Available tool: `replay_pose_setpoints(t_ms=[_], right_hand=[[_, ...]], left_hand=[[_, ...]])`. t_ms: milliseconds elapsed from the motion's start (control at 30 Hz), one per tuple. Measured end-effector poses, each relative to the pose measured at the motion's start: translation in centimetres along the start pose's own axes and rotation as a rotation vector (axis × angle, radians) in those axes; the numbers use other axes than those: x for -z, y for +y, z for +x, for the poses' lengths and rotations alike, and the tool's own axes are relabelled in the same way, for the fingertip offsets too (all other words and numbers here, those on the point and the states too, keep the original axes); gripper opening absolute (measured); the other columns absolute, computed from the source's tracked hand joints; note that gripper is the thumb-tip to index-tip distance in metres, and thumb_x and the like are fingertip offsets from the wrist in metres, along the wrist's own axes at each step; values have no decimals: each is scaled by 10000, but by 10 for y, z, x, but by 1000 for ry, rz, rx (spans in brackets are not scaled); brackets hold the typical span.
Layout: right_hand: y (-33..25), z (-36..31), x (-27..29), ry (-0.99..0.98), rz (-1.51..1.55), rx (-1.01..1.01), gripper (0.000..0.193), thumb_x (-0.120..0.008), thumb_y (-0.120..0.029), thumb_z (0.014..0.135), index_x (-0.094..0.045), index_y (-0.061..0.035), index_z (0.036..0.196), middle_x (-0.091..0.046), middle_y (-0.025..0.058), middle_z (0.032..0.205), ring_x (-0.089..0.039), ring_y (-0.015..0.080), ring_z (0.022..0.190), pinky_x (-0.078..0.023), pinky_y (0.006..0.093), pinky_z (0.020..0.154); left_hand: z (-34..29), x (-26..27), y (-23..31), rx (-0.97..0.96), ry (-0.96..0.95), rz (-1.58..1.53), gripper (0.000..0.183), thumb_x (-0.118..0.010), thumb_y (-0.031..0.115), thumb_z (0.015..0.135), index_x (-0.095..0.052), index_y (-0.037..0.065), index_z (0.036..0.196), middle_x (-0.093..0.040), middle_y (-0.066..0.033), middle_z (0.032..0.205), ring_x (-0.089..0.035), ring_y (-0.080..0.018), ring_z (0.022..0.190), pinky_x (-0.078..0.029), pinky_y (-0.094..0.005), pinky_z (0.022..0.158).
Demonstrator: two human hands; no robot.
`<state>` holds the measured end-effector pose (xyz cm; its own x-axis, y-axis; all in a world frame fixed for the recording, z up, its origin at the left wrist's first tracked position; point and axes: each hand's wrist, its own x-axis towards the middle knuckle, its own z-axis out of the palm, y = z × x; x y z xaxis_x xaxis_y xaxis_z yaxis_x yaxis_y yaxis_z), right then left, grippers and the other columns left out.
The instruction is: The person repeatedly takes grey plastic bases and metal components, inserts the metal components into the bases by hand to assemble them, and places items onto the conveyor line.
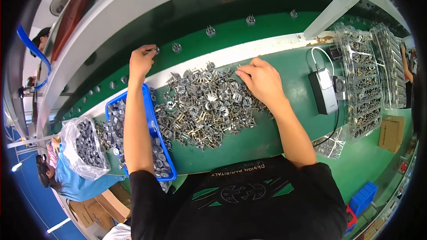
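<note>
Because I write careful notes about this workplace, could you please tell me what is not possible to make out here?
Head view: full shape of the small part at the left hand, partly covered by its fingers.
Head view: whether the right hand pinches anything; too small.
Head view: middle of the blue bin, under the left forearm.
Head view: lower layers of the metal pile, buried.
Head view: details inside the clear trays, too small.
</note>
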<state>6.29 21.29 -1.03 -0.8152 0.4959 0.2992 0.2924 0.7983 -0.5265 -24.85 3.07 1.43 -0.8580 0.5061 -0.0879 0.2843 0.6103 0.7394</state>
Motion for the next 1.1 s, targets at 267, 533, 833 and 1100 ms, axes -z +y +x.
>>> replay_pose_setpoints(t_ms=[267, 533, 833, 1100], right_hand=[[1, -3, 0, 58, 115, -94, 146, -651, -17, 794, -670, -56, 933, -594, 128, 854, -608, 344, 797, -502, 447, 720], [2, -8, 10, -36, -11, -123, 111, -688, -102, 802, -695, -56, 903, -593, 91, 822, -622, 302, 814, -525, 421, 716], [-47, -14, 38, 102, 852, 72, 150, -715, 82, 754, -689, 25, 890, -632, 76, 833, -582, 112, 679, -459, 233, 578], [-57, -18, 45, 260, 740, 262, 162, -747, 36, 745, -680, -7, 886, -629, 74, 851, -604, 148, 661, -486, 262, 537]], left_hand=[[40, -13, -24, 113, 11, -95, 216, -687, 127, 832, -737, 18, 1011, -652, -37, 706, -534, -90, 511, -419, -246, 456], [-19, 17, 7, 129, 19, -516, 313, -608, 121, 907, -637, -79, 1146, -644, -115, 964, -641, -185, 804, -537, -286, 770], [-173, -32, 65, 34, -481, -1311, 357, -618, 95, 923, -565, -74, 1233, -644, -161, 1116, -653, -248, 976, -538, -315, 866], [-208, -66, 86, -78, -376, -1227, 358, -670, -165, 774, -627, -60, 1114, -644, -226, 1163, -665, -219, 1016, -567, -299, 857]])
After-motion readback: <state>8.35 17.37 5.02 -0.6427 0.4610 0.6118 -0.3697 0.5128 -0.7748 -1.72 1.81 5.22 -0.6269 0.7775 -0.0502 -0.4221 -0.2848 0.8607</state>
